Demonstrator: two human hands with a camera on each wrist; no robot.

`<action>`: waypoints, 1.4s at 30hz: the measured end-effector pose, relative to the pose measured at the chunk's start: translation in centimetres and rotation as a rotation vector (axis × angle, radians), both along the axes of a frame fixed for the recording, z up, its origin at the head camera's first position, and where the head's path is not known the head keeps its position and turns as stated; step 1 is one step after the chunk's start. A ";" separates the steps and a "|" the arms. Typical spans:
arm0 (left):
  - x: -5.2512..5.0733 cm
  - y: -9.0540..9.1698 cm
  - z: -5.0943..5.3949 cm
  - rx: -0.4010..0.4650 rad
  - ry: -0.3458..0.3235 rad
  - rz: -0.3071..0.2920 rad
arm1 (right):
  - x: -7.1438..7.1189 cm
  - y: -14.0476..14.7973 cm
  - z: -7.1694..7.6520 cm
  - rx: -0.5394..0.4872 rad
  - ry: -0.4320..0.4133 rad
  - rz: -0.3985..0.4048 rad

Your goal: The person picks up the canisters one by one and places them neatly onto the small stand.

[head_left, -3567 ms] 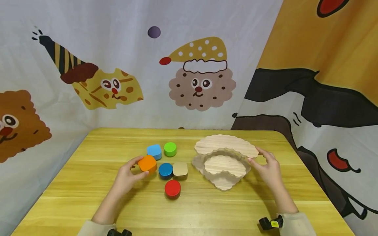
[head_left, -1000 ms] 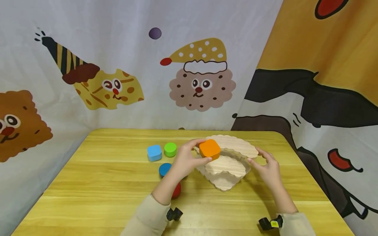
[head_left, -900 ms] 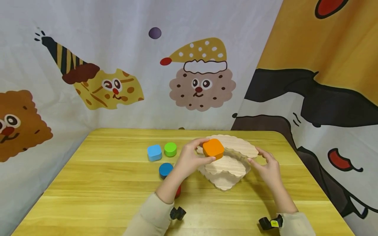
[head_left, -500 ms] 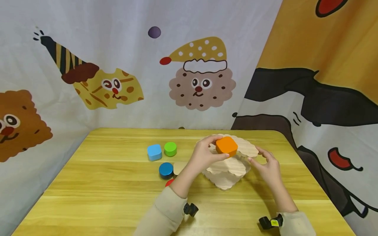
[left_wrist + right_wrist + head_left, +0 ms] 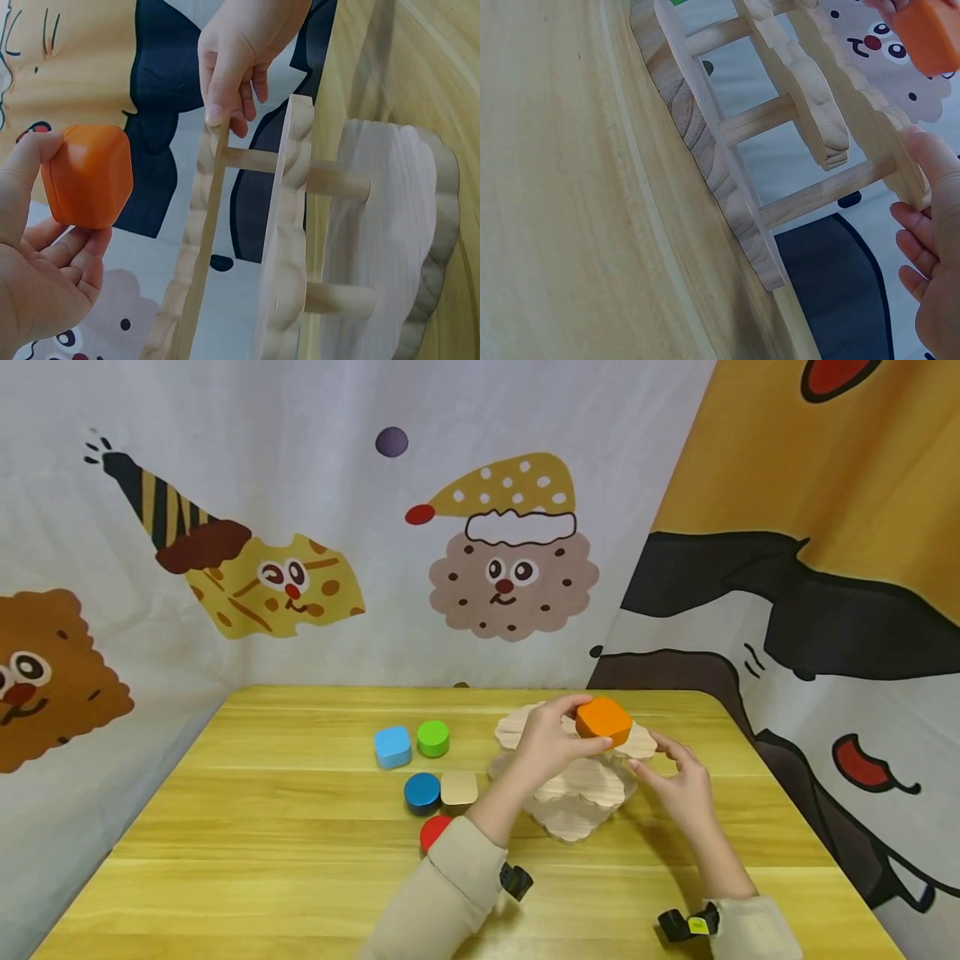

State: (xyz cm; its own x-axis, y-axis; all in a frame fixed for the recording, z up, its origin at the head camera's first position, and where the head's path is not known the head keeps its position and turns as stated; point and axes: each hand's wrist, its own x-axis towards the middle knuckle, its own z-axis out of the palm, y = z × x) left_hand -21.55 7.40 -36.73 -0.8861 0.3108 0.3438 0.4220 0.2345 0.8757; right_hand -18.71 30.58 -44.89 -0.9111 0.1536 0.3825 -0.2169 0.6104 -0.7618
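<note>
Fingers (image 5: 69,253) of a person's left hand (image 5: 546,745) are grasping an orange block (image 5: 603,722) by opposite sides, holding it above a three-tiered wooden stand (image 5: 573,822), air showing between block and wood. The right hand (image 5: 684,789) is pinching the right end of the scalloped top tier (image 5: 639,745); round posts are keeping open gaps between the tiers. Left of the stand, a beige block (image 5: 458,787) is sitting just beside a blue cylinder (image 5: 422,790), while a red cylinder (image 5: 433,833) is peeking out from behind the left sleeve (image 5: 450,893). Farther back, a light-blue block (image 5: 393,746) and a green cylinder (image 5: 432,737) are resting near each other, well inside the edges of the tabletop (image 5: 225,877). Beyond its far edge, a cartoon-printed curtain (image 5: 315,427) is hanging.
</note>
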 end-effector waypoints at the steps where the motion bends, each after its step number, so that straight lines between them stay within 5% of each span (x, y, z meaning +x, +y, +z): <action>1: -0.1 0.3 0.0 -0.003 0.005 -0.002 | 0.0 0.0 0.0 0.000 -0.001 0.001; 25: -1.5 5.2 -0.8 0.058 -0.097 -0.005 | 0.1 0.1 0.2 -0.009 -0.025 -0.006; 42: -1.7 6.6 -2.3 -0.025 -0.102 0.035 | 0.1 0.1 0.2 0.010 -0.038 0.001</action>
